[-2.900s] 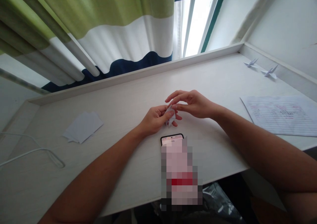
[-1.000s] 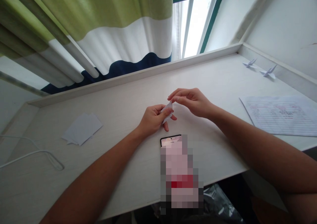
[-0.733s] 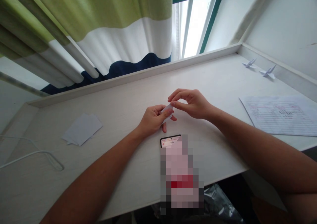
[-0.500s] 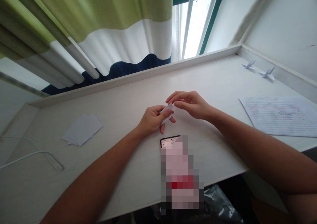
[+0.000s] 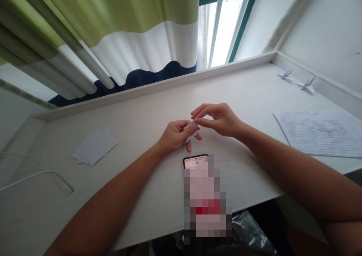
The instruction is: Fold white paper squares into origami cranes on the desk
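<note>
A small folded piece of white paper (image 5: pixel 191 130) is held just above the middle of the white desk (image 5: pixel 135 131). My left hand (image 5: pixel 175 136) is closed round its lower part, thumb on top. My right hand (image 5: pixel 218 118) pinches its upper tip with thumb and forefinger, the other fingers curved above. A phone (image 5: pixel 205 195) lies flat on the desk just in front of my hands, its screen lit.
A small stack of white paper squares (image 5: pixel 94 147) lies at the left, with a white cable (image 5: pixel 42 173) beyond it. A lined written sheet (image 5: pixel 319 133) lies at the right. Two folded paper cranes (image 5: pixel 306 85) stand at the far right corner. A striped curtain (image 5: pixel 113 37) hangs behind.
Both hands have stayed in the same spot on the folded paper. The right fingers have shifted slightly along its top tip, and the paper has turned a little in the left hand.
</note>
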Motion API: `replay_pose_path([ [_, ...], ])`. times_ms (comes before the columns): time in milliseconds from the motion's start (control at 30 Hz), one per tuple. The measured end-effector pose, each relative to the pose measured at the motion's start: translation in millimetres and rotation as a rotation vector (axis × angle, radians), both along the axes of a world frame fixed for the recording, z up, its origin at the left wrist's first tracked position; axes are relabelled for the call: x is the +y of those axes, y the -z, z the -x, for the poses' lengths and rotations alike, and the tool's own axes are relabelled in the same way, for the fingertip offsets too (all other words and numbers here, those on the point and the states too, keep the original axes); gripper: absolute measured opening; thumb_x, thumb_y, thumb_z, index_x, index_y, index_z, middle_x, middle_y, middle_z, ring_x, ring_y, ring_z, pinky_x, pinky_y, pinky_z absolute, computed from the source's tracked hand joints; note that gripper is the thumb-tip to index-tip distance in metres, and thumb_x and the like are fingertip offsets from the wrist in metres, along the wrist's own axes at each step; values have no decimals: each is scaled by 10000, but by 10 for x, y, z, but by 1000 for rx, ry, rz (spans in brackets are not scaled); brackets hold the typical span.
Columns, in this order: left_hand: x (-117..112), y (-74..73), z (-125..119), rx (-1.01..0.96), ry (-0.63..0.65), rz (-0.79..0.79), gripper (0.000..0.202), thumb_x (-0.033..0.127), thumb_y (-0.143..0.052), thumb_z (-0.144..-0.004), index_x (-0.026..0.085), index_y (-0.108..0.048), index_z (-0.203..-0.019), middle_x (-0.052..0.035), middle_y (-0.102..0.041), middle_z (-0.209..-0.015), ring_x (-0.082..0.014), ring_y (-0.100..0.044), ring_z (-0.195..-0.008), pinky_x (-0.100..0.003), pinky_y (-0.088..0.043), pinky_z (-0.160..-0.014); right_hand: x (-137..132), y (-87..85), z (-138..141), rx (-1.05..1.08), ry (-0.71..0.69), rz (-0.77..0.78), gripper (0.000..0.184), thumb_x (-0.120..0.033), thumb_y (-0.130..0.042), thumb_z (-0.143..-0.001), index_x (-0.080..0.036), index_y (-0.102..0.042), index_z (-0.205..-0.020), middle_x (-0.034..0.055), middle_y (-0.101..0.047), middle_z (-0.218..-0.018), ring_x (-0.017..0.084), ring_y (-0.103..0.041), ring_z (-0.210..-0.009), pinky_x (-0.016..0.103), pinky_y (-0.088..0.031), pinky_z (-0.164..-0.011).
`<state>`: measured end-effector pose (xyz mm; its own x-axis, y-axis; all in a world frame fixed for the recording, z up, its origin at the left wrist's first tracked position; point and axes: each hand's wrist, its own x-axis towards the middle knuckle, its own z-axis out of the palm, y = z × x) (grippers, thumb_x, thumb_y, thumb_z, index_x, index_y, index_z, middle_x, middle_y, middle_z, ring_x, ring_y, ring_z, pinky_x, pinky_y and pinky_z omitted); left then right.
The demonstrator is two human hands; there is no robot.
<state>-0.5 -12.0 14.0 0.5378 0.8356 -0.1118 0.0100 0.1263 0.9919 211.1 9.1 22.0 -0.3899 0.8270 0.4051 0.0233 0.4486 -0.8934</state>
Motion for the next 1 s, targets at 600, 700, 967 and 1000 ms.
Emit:
replay_pose_path([
  [600, 31, 29, -11, 109, -49, -252, 528, 648, -643, -983, 134, -750, -929, 62, -474, -498, -74, -377, -450, -236, -298, -481, -10, 74, 128, -79, 65, 247, 418, -574, -756, -916, -188, -649, -797, -10, -636, -583, 122, -554, -560, 283, -423, -544],
  [700, 37, 4, -6, 107, -54, -218, 583, 687, -592, -993, 130, -746, -922, 27, -555, -529, -89, -425, -478, -245, -354, -517, -4, 84, 113, -94, 168, 163, 445, -589, -768, -901, -190, -645, -747, -5, -637, -605, 122, -557, -569, 287, -413, -545],
  [967, 40, 81, -27, 68, -106, -141, 546, 664, -634, -980, 128, -711, -909, -110, -807, -854, -76, -560, -461, -233, -436, -498, -34, 109, 167, 16, 138, 220, 433, -607, -762, -904, -199, -643, -823, -1, -661, -656, 129, -600, -558, 294, -458, -517],
  [1000, 36, 84, -30, 62, -113, -145, 556, 672, -619, -985, 129, -707, -899, -110, -805, -859, -75, -557, -458, -233, -433, -491, -41, 114, 177, 10, 135, 225, 433, -606, -767, -901, -203, -638, -813, -6, -653, -641, 129, -598, -553, 296, -459, -516],
])
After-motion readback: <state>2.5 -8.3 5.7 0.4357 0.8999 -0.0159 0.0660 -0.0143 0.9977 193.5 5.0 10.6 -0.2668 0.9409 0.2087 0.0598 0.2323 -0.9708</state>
